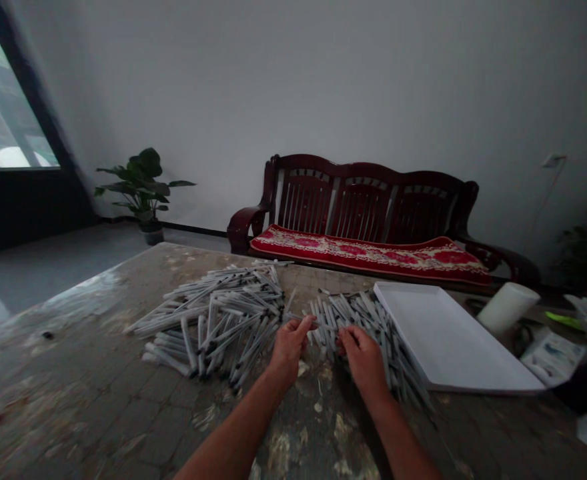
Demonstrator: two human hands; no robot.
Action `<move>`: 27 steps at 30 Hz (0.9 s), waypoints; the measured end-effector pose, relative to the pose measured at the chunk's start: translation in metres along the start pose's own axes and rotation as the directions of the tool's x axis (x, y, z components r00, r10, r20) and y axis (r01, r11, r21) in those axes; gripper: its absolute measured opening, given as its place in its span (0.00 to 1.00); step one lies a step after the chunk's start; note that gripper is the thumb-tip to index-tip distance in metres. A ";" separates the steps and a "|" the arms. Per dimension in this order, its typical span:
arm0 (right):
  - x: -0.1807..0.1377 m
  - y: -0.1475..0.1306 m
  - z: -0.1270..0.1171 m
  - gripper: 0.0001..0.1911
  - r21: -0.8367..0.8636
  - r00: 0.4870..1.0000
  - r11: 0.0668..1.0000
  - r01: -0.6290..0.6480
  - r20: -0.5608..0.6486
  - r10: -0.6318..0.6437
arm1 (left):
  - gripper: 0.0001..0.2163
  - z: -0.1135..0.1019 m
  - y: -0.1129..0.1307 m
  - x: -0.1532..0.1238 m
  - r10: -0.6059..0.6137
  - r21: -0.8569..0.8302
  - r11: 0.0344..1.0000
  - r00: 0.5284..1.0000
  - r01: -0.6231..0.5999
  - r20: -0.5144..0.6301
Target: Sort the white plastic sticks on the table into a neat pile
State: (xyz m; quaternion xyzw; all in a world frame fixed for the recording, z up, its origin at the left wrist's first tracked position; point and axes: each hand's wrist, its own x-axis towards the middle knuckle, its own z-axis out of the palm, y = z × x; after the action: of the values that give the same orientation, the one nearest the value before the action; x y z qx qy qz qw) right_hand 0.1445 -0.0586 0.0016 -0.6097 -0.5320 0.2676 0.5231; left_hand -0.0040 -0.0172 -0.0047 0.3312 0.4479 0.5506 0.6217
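Observation:
Both my hands are over the table, between two piles of slim, pale grey pens with dark ends. My left hand (291, 347) pinches one pen (325, 326) between thumb and fingers, and it lies nearly level. At its other end, the fingers of my right hand (361, 357) are closed in a pinch. The fingertips hide both ends of it. The larger pile of pens (228, 313) spreads to the left of my left hand. A smaller pile (368, 313) lies behind and to the right of my right hand.
A shallow white tray (458, 337) sits right of the smaller pile, touching some pens. Beyond it are a white roll (508, 308) and a small printed box (552, 359). A wooden bench (363, 200) stands behind the stained table (98, 373); a potted plant (146, 183) is at back left.

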 end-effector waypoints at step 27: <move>0.006 0.006 0.000 0.20 -0.046 0.999 0.999 0.015 -0.047 -0.017 | 0.27 0.000 0.000 -0.002 0.021 0.013 1.000 0.999 -0.021 0.033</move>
State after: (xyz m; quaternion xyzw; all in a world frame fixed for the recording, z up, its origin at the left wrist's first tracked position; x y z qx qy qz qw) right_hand 0.1487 -0.0522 -0.0026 -0.6234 -0.5301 0.2366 0.5237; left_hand -0.0042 -0.0190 -0.0048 0.3491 0.4376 0.5485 0.6211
